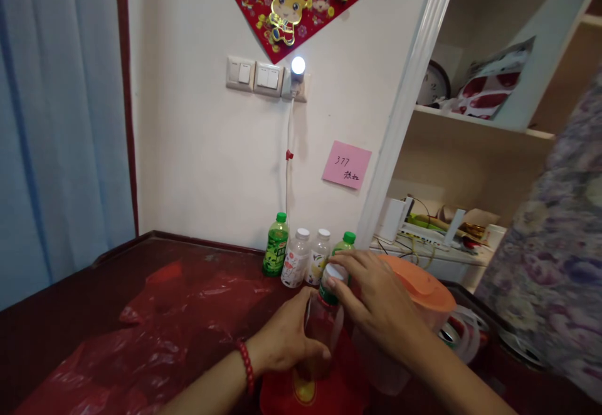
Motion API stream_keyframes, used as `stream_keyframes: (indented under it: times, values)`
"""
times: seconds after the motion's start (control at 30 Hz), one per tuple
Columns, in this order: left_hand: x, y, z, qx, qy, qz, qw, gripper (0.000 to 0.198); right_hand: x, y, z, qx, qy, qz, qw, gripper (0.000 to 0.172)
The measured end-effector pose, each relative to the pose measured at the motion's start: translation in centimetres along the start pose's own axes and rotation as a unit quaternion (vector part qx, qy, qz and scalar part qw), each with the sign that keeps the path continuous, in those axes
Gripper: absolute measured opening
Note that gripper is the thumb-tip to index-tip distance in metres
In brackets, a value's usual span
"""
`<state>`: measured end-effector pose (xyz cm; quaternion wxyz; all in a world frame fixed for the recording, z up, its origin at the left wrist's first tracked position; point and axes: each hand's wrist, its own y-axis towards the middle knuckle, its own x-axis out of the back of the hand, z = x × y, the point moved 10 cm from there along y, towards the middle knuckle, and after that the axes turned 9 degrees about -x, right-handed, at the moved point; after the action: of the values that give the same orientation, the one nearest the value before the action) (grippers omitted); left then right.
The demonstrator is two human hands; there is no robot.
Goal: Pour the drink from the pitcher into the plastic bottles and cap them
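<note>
A clear plastic bottle (324,321) with a white cap (335,272) and a green band at its neck stands in front of me, close to a red mat or bag (277,396). My left hand (294,333), with a red bead bracelet (245,368) at the wrist, is wrapped round the bottle's body. My right hand (376,296) grips the white cap from above and the right. Behind them stand a green-labelled bottle (275,249), two white-capped bottles (295,261) (318,258) and another green-capped bottle (345,242), partly hidden by my right hand.
A pitcher with an orange lid (418,286) stands right of my hands, partly behind my right forearm. Cans (449,333) lie beyond it. Red plastic sheeting (169,327) covers the table's left side. A white cord (288,183) runs down the wall behind the bottles.
</note>
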<state>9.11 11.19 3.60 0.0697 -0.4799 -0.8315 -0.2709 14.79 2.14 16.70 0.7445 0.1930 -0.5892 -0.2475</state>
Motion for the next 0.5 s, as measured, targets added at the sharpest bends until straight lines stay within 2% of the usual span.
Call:
stream_keyframes:
  times: [0.1, 0.33, 0.5]
  values:
    - [-0.1, 0.0, 0.0, 0.000, -0.005, 0.000, 1.000, 0.072, 0.0, -0.1, 0.4, 0.016, 0.000, -0.004, 1.000, 0.026]
    - [-0.2, 0.0, -0.4, -0.004, -0.016, 0.022, 1.000, 0.073, -0.1, 0.4, 0.7, 0.003, -0.030, -0.036, 0.999, 0.010]
    - [0.0, 0.1, -0.6, -0.003, -0.005, 0.002, 1.000, 0.076, 2.2, -1.9, 0.8, 0.030, -0.018, -0.091, 0.995, 0.025]
